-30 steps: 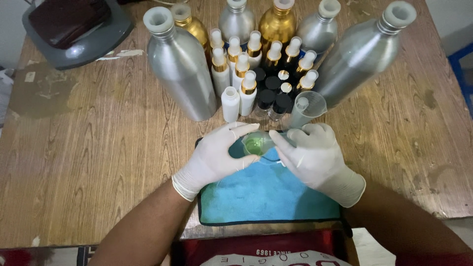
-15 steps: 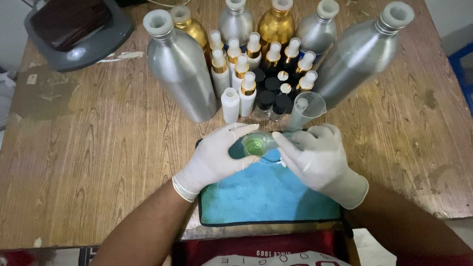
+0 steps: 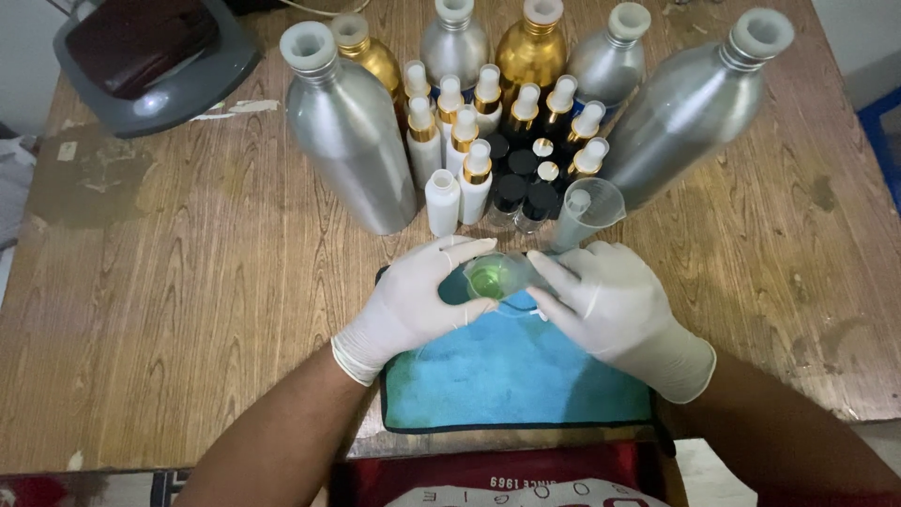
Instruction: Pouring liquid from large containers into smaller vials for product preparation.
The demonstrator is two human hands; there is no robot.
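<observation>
Head view: both gloved hands meet over the blue cloth point(image 3: 511, 376) at the table's point(image 3: 188, 310) near edge. The left hand point(image 3: 422, 300) and right hand point(image 3: 601, 305) each grip the small clear beaker point(image 3: 493, 277) of green liquid between them. Bottles point(image 3: 497, 141) crowd the far edge.
</observation>
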